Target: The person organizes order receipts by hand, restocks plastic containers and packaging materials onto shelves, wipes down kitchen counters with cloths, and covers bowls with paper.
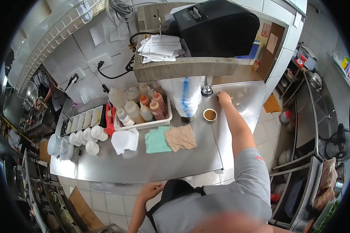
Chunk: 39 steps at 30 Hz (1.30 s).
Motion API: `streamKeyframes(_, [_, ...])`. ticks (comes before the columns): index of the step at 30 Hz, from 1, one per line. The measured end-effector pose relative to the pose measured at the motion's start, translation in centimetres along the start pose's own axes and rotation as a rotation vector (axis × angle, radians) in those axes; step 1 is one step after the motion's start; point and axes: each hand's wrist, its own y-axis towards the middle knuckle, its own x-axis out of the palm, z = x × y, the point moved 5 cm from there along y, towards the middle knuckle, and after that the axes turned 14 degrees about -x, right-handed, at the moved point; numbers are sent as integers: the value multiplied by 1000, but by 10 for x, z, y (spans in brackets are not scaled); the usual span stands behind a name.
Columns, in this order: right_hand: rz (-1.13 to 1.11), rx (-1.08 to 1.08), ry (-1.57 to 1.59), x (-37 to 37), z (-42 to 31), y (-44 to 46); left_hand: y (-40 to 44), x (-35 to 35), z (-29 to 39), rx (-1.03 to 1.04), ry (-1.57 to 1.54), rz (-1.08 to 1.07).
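My right hand (224,98) is stretched out over the steel counter (105,167), at the far right by the metal foot of the shelf post (207,91). Its fingers are curled together, and whatever they hold, if anything, is hidden. Just in front of that hand is a small cup of brown sauce (210,115). My left hand (151,190) hangs low before the counter's front edge, next to the black apron (177,190), with its fingers curled and nothing visible in them. A green cloth (158,139) and a tan cloth (180,138) lie mid-counter.
A white basket (144,125) holds several sauce bottles. Left of it stand stacked small white lids (99,133) and a white cloth (125,140). A wooden shelf (182,68) overhangs the counter, carrying a black printer (217,29) and paper slips (159,48). A plastic-wrapped stack (182,95) stands beneath.
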Motion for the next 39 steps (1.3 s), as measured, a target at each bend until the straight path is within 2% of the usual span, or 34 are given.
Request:
streamKeyframes(1, [-5,116,68,5,5,-10,-5,12,-16,-5,-3,0])
streamKeyframes(4, [22,23,-73,-37,-18,-53,-8,30,-53,294,301,397])
streamKeyframes(5, [12,21,-70,-31,-18,-63,-12,41,-51,285,298,393])
streamKeyframes(7, [286,-29,-200,-36,-15,-82,-16,44,-16,244,783,808])
streamKeyframes(8, [275,-27,-195,-34,-16,-95,-12,44,-20,227,814,826])
streamKeyframes(10, [331,139,703,-25,-13,-124,4,40,-26,216,819,883])
streamKeyframes(11, [279,172,1282,-50,-48,-159,9,38,-26,206,793,909])
streamKeyframes(13, [126,88,1646,-97,-119,-228,27,30,-27,12,691,760])
streamKeyframes(14, [17,20,1736,-105,-147,-256,37,24,-26,243,609,862])
streamKeyframes(15, [-91,-44,1834,-99,-178,-283,41,21,-24,174,602,807])
streamKeyframes(16, [-156,7,1870,-78,-205,-311,53,20,-35,110,614,723])
streamKeyframes(18, [-364,-141,1758,-46,-258,-346,60,22,-41,22,631,704])
streamKeyframes(21, [-572,-38,1722,14,-311,-377,50,12,-24,34,620,631])
streamKeyframes(23, [-562,174,1944,29,-332,-384,41,19,-27,64,589,559])
streamKeyframes(25, [-537,242,1893,30,-345,-390,28,20,-19,234,603,652])
streamKeyframes(27, [-586,187,1813,31,-353,-388,21,20,-15,267,627,690])
streamKeyframes(31, [-516,125,1856,44,-372,-390,22,18,-20,172,659,581])
streamKeyframes(33, [-502,157,1851,46,-381,-390,23,15,-22,137,679,556])
streamKeyframes(35, [-535,180,1830,50,-391,-390,19,14,-17,233,626,530])
streamKeyframes(39, [-548,235,1828,64,-414,-389,23,12,-17,121,637,430])
